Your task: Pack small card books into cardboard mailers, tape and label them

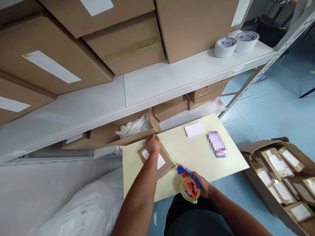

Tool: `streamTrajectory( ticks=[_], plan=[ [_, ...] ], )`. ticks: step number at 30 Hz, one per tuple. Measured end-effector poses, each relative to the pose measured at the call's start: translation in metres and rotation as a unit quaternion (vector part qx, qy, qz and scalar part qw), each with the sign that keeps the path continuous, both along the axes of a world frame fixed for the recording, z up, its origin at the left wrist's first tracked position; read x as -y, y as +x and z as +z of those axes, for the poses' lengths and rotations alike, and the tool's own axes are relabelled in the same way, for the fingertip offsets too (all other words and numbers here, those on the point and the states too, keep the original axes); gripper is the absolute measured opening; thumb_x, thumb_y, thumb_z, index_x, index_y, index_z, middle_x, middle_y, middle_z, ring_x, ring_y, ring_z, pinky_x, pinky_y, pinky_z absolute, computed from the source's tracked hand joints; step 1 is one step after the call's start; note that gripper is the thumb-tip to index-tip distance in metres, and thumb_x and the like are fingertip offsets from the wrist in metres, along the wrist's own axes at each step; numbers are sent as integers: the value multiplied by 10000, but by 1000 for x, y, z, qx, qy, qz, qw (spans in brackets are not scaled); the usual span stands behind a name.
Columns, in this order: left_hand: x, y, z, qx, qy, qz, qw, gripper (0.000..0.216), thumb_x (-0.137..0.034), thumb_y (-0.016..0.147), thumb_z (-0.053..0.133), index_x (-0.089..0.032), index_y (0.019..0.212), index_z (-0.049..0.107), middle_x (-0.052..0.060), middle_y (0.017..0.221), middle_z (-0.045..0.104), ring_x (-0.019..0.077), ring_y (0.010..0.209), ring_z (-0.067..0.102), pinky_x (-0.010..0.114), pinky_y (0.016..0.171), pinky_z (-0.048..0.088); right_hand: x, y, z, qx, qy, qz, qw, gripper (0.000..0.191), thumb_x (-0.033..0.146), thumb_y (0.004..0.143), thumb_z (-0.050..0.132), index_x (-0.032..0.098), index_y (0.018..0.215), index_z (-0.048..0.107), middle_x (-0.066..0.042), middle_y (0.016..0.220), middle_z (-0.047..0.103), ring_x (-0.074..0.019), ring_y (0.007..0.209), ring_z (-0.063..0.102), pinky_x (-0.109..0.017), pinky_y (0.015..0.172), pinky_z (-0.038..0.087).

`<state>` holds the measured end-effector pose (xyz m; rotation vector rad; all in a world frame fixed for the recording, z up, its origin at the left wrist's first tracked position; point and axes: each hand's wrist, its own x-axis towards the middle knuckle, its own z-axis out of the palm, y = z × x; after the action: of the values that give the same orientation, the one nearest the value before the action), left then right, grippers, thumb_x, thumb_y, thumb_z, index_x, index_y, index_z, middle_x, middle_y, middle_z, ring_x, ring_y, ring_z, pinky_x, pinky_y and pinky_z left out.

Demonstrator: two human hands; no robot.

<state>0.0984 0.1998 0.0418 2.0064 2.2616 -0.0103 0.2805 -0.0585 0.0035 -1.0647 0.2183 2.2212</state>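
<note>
A small flat cardboard box (167, 159) with a white label (160, 162) lies on the left part of the pale yellow tabletop (189, 157). My left hand (152, 144) is closed over its far end, fingers curled at the edge. My right hand (202, 183) grips a blue and orange tape dispenser (188, 182) loaded with a yellowish roll of tape, near the table's front edge. The dispenser's head is close to the box's right side, where a thin strip of tape runs along the edge. My forearm hides part of the box.
A white card-like item (194, 129) and a blurred-out phone-shaped object (217, 144) lie on the table. Behind is a shelf (157, 83) with large cartons and two tape rolls (225, 48). An open box of white packets (135, 127) sits below. At right, a carton (261, 196) holds labelled boxes.
</note>
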Motion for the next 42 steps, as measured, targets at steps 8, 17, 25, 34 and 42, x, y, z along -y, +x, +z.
streamTrajectory(
  ticks=[8,17,25,34,42],
  plan=[
    [5,-2,18,32,25,-30,999,335,-341,1006,386,-243,1062,702,119,1149,725,300,1118,589,435,942,402,-3,18,-2,23,6,25,999,415,527,918,582,134,918,717,-90,855,755,-209,785,700,-366,912,519],
    [134,-11,23,74,20,-445,892,404,-450,940,546,-235,1272,631,135,1471,544,344,1446,386,614,1224,218,-6,37,-3,37,22,100,994,416,502,904,610,104,953,721,-102,866,756,-202,750,683,-354,857,511],
    [97,-12,17,73,26,-471,879,209,-204,939,511,-237,958,716,93,1186,693,282,1388,473,578,1237,257,-28,46,20,47,21,77,996,419,537,899,613,129,903,707,-88,845,739,-211,783,673,-361,907,502],
    [89,-3,18,81,37,-446,891,239,-243,981,475,-253,999,713,74,1116,699,266,1304,519,590,1218,251,-26,41,19,48,25,67,996,445,553,926,554,134,918,702,-81,865,744,-204,810,677,-359,913,511],
    [93,-8,19,81,29,-444,892,275,-236,972,466,-261,1098,709,78,1192,687,271,1328,503,583,1236,230,-33,37,14,58,29,92,994,444,558,915,571,134,920,704,-96,871,748,-213,800,685,-366,899,517]
  ],
)
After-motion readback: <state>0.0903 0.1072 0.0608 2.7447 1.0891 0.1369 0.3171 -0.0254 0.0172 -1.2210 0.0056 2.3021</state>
